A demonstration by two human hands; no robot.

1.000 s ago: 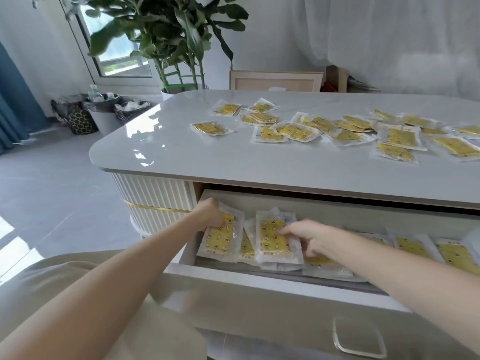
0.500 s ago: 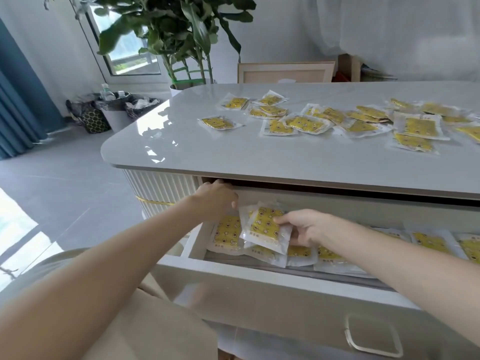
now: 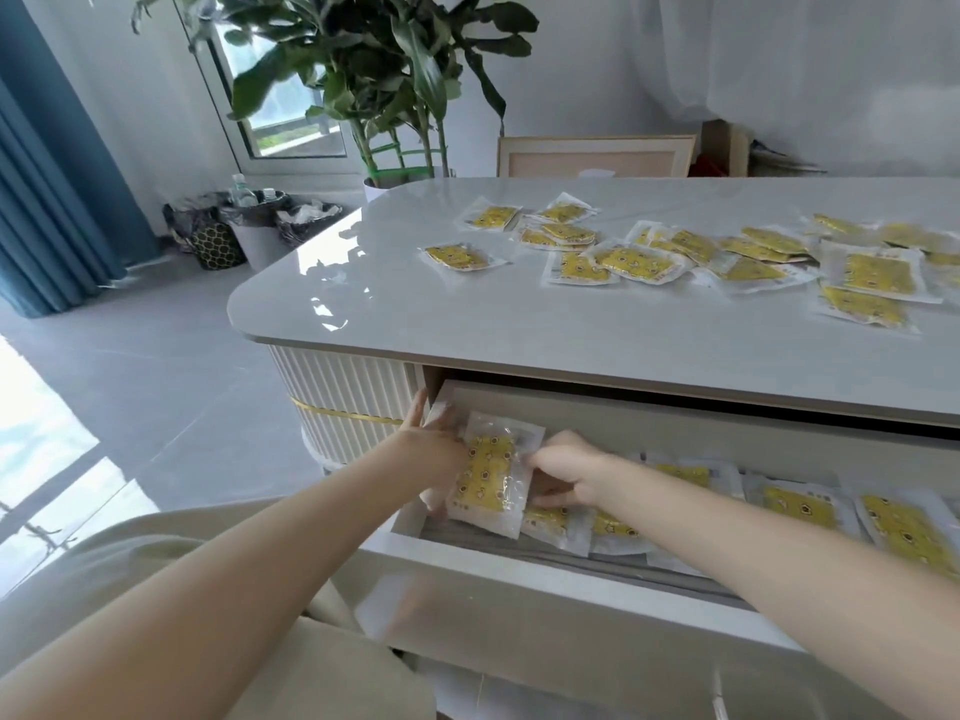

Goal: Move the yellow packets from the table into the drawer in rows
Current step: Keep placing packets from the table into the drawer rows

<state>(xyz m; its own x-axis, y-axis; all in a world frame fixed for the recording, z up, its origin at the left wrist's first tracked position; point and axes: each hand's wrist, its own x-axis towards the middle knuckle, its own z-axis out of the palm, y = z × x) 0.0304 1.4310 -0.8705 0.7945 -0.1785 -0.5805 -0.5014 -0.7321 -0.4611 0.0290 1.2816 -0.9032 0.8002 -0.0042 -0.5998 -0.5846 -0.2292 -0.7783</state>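
pinching one yellow packet [image 3: 491, 472] in the drawer [image 3: 675, 423]: right hand [image 3: 569, 472]; left hand [image 3: 428, 449] behind it, grip unclear.

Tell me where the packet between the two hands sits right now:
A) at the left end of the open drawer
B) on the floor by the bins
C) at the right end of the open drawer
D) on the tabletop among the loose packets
A: the packet leans at the left end of the drawer, with the left hand at its left edge and the right hand at its right edge.
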